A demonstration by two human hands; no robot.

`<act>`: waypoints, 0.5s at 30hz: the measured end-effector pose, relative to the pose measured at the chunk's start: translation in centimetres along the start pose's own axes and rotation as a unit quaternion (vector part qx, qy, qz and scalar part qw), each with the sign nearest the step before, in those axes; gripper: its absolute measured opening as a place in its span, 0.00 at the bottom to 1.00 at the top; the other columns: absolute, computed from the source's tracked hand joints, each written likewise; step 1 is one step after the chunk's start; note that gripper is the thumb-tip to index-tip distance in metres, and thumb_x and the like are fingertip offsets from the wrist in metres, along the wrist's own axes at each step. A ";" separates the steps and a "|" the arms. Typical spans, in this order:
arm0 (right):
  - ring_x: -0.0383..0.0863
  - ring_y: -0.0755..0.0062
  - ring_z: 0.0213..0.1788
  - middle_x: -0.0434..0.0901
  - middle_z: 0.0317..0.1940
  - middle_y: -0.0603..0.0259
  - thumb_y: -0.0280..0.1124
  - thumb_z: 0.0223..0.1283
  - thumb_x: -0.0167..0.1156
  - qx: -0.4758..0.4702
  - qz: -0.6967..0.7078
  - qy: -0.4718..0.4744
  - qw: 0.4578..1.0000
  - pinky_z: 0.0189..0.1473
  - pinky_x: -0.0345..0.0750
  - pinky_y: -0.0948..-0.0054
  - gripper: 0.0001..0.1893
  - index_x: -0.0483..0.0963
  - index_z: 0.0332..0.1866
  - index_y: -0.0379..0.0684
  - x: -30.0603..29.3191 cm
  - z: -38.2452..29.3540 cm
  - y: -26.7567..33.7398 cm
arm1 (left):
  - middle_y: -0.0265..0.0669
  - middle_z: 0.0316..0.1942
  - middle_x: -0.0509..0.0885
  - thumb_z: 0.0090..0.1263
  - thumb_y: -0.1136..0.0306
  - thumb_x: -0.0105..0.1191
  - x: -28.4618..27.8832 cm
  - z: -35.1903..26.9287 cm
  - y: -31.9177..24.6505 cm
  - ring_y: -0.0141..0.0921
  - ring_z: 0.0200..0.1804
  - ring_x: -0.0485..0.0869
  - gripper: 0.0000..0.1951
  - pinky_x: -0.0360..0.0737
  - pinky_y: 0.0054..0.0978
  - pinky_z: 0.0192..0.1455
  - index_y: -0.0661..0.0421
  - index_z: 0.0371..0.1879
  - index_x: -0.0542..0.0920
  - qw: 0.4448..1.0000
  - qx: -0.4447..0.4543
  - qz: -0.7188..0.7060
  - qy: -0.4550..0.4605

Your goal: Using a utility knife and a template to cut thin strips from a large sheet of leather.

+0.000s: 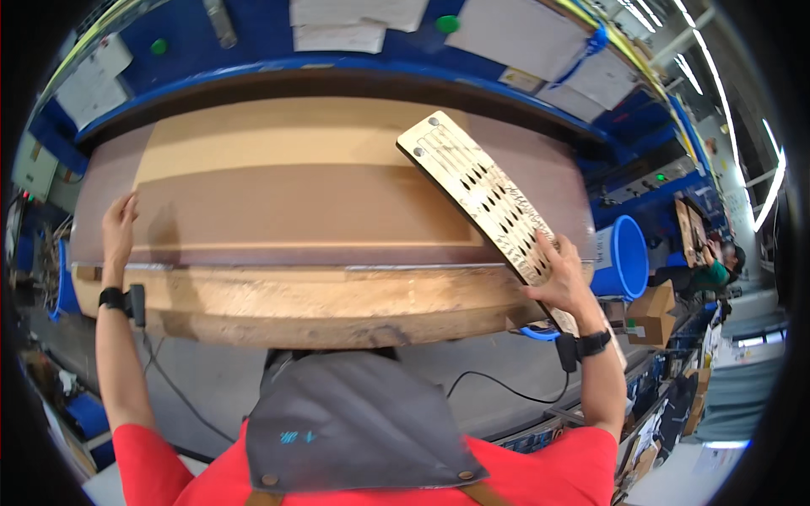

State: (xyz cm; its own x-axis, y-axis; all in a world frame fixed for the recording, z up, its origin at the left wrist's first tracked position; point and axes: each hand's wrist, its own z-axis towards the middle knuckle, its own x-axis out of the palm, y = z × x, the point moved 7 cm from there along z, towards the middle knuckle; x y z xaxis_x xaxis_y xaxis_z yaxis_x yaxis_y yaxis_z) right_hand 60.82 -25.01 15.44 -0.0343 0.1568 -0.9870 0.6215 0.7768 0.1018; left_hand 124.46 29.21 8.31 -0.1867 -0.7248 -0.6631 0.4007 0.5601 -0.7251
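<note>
My right hand (563,272) grips a long, pale wooden board (484,190) with dark slots, round metal discs at its far end and handwritten marks. The board slants across the right side of the workbench, and its near end passes under my forearm beyond the front edge. My left hand (120,218) is by the left edge of a flat tan sheet (272,139), its fingers curled; whether they pinch anything cannot be told. The sheet lies on the brown bench top (104,183), partly in shadow. Each wrist wears a black band with a cabled device.
A thick wooden beam (304,297) forms the bench's front edge. A blue panel with papers (342,38) stands behind. To the right are a blue bin (620,256), a cardboard box (652,316) and, farther off, another person (715,269). Cables hang from both wrists.
</note>
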 end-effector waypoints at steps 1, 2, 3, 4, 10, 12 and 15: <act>0.64 0.30 0.69 0.63 0.68 0.28 0.43 0.32 0.81 -0.023 -0.007 -0.006 1.000 0.72 0.65 0.47 0.58 0.64 0.78 0.50 -0.4 -0.4 1.9 | 0.35 0.42 0.87 0.81 0.63 0.54 0.4 0.0 1.0 0.26 0.41 0.82 0.16 0.82 0.25 0.51 0.63 0.56 0.85 1.000 -0.006 -0.029 0.003; 0.64 0.30 0.69 0.63 0.68 0.29 0.42 0.31 0.81 -0.032 -0.016 -0.004 0.999 0.72 0.65 0.47 0.58 0.64 0.78 0.49 -0.6 -0.6 4.1 | 0.37 0.44 0.89 0.81 0.63 0.54 0.5 -0.2 2.2 0.26 0.42 0.84 0.17 0.83 0.25 0.52 0.64 0.56 0.85 0.999 -0.014 -0.052 0.002; 0.64 0.30 0.69 0.63 0.68 0.29 0.41 0.30 0.81 -0.044 -0.027 -0.007 0.999 0.72 0.64 0.47 0.59 0.64 0.78 0.49 -0.7 -0.5 6.4 | 0.39 0.47 0.90 0.81 0.63 0.54 1.2 -0.4 3.3 0.28 0.44 0.86 0.17 0.83 0.25 0.53 0.65 0.55 0.85 0.996 -0.026 -0.083 0.001; 0.64 0.31 0.69 0.62 0.68 0.29 0.41 0.29 0.81 -0.070 -0.030 -0.011 0.997 0.72 0.64 0.46 0.59 0.64 0.78 0.49 -0.6 -0.4 8.7 | 0.41 0.49 0.90 0.81 0.62 0.54 1.9 -0.7 4.1 0.29 0.46 0.88 0.18 0.84 0.26 0.54 0.66 0.55 0.85 0.993 -0.038 -0.115 0.000; 0.63 0.32 0.69 0.61 0.69 0.32 0.41 0.27 0.82 -0.171 -0.046 0.020 0.984 0.72 0.63 0.44 0.60 0.64 0.78 0.50 3.1 3.4 22.1 | 0.41 0.53 0.90 0.81 0.64 0.54 2.2 -4.1 7.1 0.30 0.55 0.87 0.17 0.81 0.27 0.60 0.65 0.59 0.84 0.981 -0.038 -0.187 -0.030; 0.63 0.32 0.69 0.61 0.69 0.32 0.41 0.27 0.82 -0.204 -0.050 0.026 0.977 0.72 0.62 0.44 0.60 0.64 0.78 0.50 4.9 5.9 26.0 | 0.42 0.57 0.88 0.82 0.64 0.53 2.8 -5.0 7.4 0.29 0.61 0.83 0.19 0.76 0.27 0.67 0.66 0.61 0.82 0.981 -0.045 -0.191 0.002; 0.63 0.33 0.70 0.60 0.70 0.33 0.41 0.26 0.82 -0.251 -0.050 0.040 0.966 0.73 0.62 0.44 0.61 0.63 0.79 0.51 7.4 9.6 32.2 | 0.43 0.62 0.85 0.83 0.64 0.51 1.5 -5.3 6.9 0.30 0.65 0.81 0.19 0.73 0.27 0.70 0.64 0.65 0.80 0.986 -0.008 -0.166 0.024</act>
State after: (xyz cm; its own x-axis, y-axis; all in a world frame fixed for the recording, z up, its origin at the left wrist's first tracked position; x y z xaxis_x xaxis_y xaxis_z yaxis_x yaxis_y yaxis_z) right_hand 88.04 -4.69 10.23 -0.1468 0.0963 -0.9845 0.1553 0.9852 0.0732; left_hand 122.22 34.13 1.28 -0.3475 -0.8500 -0.3958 0.2953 0.3014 -0.9066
